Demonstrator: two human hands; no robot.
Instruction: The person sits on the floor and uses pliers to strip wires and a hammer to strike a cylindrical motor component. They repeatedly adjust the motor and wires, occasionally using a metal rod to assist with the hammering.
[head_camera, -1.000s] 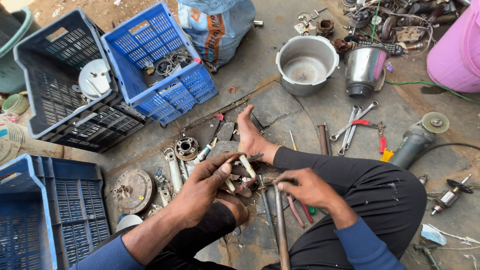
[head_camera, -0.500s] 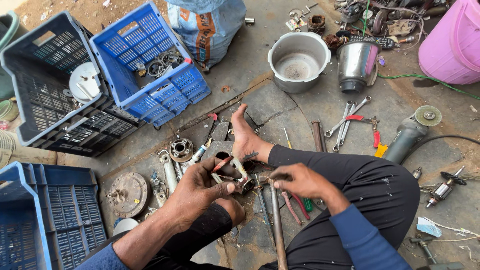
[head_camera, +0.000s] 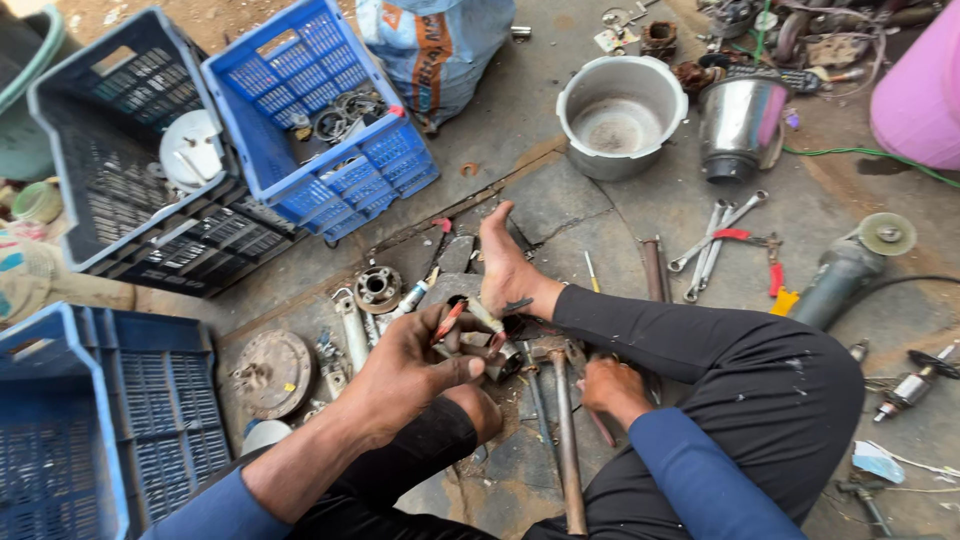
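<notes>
**Two hands busy over a small metal part on the workshop floor**

A person is sitting on the concrete floor with one bare foot stretched forward among scattered tools. The left hand is curling closed around a small greasy metal part, thumb lying across the front of it, and a red-handled tool is poking up between its fingers. The part is sitting just below the foot, near the middle of the view, with its long axis running roughly left to right and its free end pointing towards the right hand. The right hand is resting low beside the knee, fingers bent down onto the floor next to a long metal bar; I cannot tell whether it is gripping anything. The bar is lying almost straight up and down the view, one end reaching to the bottom edge.

Counting around them: three plastic crates are showing, one bright blue crate holding rings and cables, one dark crate beside it, and one blue crate at the lower left. Two metal pots are standing ahead, a wide aluminium pot and a shiny steel vessel just beside it. One angle grinder is lying at the right, near a small bunch of spanners. One round rusty disc is lying left of the forearm.
</notes>
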